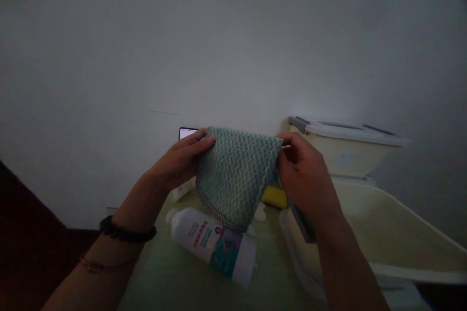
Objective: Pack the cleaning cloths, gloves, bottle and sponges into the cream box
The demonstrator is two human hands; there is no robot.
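Between my hands hangs a pale green woven cloth (237, 170) with a black-and-white checked edging along its left and lower sides. My left hand (186, 155) pinches its upper left corner, thumb in front. At the upper right corner, the fingers of my right hand (302, 167) are closed on the cloth. Below it a white plastic bottle (215, 245) with a teal and purple label lies on its side on the green tabletop (175, 277). The cloth's lower tip overlaps the bottle in view; whether they touch I cannot tell.
A phone (187, 132) with a lit screen stands behind my left hand. Behind the cloth are a yellow object (274, 197) and a small white piece (260, 212). At the right are a lidded cream storage box (343, 155) and an open cream bin (394, 218). A plain wall (233, 48) rises behind.
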